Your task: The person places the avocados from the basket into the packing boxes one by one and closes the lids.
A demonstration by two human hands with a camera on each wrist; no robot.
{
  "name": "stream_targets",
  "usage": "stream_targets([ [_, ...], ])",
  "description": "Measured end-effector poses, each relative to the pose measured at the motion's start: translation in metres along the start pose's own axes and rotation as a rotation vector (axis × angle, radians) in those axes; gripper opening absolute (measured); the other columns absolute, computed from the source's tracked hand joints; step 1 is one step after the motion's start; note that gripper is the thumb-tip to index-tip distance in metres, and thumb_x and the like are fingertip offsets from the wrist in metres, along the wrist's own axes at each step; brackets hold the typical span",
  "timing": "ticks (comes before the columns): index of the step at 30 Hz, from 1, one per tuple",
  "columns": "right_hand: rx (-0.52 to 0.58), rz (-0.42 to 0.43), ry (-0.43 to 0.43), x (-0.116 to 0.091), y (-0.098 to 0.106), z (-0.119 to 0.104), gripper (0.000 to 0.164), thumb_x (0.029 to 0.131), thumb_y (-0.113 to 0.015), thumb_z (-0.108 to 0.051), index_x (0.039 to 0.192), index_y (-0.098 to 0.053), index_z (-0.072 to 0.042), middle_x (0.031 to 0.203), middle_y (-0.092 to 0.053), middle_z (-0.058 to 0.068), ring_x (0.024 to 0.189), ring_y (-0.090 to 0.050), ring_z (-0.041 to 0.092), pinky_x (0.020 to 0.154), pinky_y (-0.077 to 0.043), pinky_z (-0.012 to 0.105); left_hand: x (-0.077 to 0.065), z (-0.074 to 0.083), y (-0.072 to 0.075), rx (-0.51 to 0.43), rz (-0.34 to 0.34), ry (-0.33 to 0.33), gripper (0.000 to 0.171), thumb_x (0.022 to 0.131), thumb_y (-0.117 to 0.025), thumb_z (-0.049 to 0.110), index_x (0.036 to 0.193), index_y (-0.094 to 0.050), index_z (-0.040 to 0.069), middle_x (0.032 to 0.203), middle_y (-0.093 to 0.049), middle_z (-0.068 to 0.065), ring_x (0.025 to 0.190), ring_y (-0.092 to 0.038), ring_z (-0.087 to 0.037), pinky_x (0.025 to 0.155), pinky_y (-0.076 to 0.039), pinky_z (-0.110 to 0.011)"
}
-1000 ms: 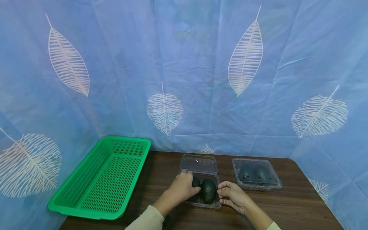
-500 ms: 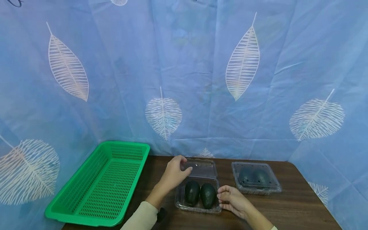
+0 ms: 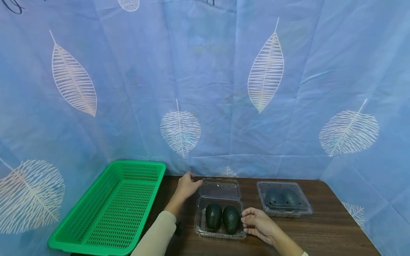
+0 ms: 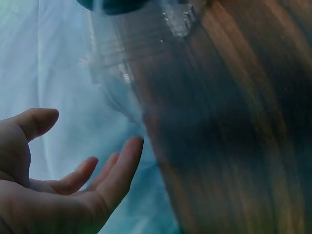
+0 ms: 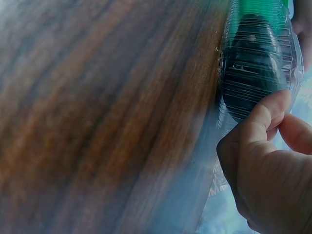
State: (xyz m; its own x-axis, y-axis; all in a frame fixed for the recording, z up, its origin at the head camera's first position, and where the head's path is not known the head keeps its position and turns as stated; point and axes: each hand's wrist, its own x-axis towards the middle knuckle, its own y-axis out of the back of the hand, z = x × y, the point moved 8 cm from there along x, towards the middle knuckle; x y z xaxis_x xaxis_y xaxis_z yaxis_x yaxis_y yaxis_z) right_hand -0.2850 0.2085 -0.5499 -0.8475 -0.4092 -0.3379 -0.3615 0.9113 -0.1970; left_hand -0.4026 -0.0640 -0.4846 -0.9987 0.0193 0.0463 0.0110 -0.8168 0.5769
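Note:
A clear plastic clamshell container (image 3: pixel 200 221) stands on the table with its lid (image 3: pixel 221 192) folded back towards the curtain. Two dark green avocados, a left one (image 3: pixel 213 216) and a right one (image 3: pixel 231 219), lie side by side in its base. My left hand (image 3: pixel 187 186) is at the left edge of the lid, thumb and fingers spread apart and holding nothing, as the left wrist view also shows. At the base's right side, my right hand (image 3: pixel 260 224) pinches the rim between thumb and fingers; in the right wrist view one avocado (image 5: pixel 253 63) shows through the ribbed wall.
A large green plastic basket (image 3: pixel 141 220) stands at the left. To the right is a second, closed clear container (image 3: pixel 285 209) with two avocados inside. The brown wooden table (image 3: pixel 323 227) ends against a blue leaf-patterned curtain (image 3: pixel 221 106).
My left hand has let go of the left avocado in the container and moved back and left to the lid's edge. My right hand has stayed at the container's right side.

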Motion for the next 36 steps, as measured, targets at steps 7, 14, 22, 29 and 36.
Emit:
stream_targets([
  [7,-0.015,0.005,0.006,-0.001,0.001,-0.001,0.021,0.103,-0.059,-0.009,0.118,-0.048,0.0,0.097,-0.056,0.005,0.086,-0.058,0.014,0.078,-0.057,0.027,0.011,-0.029,-0.013,-0.213,-0.091,0.174,0.05,0.097,-0.072,0.027,0.128,-0.053,-0.008,0.117,-0.063,-0.027,0.084,-0.073,-0.032,0.064,-0.064,-0.045],
  [14,-0.026,-0.008,0.014,0.002,0.0,-0.002,0.021,0.103,-0.058,-0.009,0.119,-0.047,0.0,0.098,-0.056,0.005,0.086,-0.057,0.014,0.078,-0.056,0.027,0.016,-0.04,-0.017,-0.332,-0.152,0.223,0.036,0.101,-0.067,0.025,0.113,-0.056,-0.007,0.109,-0.064,-0.028,0.084,-0.076,-0.037,0.067,-0.065,-0.046],
  [22,-0.022,0.003,0.009,0.001,0.0,-0.001,0.019,0.103,-0.06,-0.009,0.117,-0.049,-0.001,0.096,-0.056,0.004,0.086,-0.059,0.014,0.078,-0.057,0.027,0.015,-0.045,-0.041,-0.467,-0.28,0.252,0.042,0.105,-0.061,0.023,0.125,-0.057,-0.013,0.113,-0.068,-0.034,0.069,-0.071,-0.026,0.065,-0.065,-0.04],
  [29,-0.029,0.014,0.01,0.001,0.001,0.0,0.022,0.102,-0.061,-0.009,0.118,-0.049,0.0,0.097,-0.057,0.005,0.086,-0.059,0.014,0.079,-0.057,0.028,0.016,-0.047,-0.05,-0.522,-0.305,0.279,0.035,0.104,-0.055,0.006,0.131,-0.057,-0.016,0.1,-0.07,-0.024,0.066,-0.07,-0.019,0.061,-0.063,-0.031],
  [36,-0.036,0.006,0.016,0.002,0.001,-0.002,0.019,0.103,-0.059,-0.009,0.117,-0.049,-0.001,0.097,-0.056,0.004,0.086,-0.058,0.014,0.078,-0.057,0.028,0.018,-0.044,-0.047,-0.543,-0.315,0.256,0.034,0.103,-0.052,-0.002,0.133,-0.056,-0.017,0.096,-0.071,-0.022,0.073,-0.075,-0.022,0.064,-0.064,-0.033],
])
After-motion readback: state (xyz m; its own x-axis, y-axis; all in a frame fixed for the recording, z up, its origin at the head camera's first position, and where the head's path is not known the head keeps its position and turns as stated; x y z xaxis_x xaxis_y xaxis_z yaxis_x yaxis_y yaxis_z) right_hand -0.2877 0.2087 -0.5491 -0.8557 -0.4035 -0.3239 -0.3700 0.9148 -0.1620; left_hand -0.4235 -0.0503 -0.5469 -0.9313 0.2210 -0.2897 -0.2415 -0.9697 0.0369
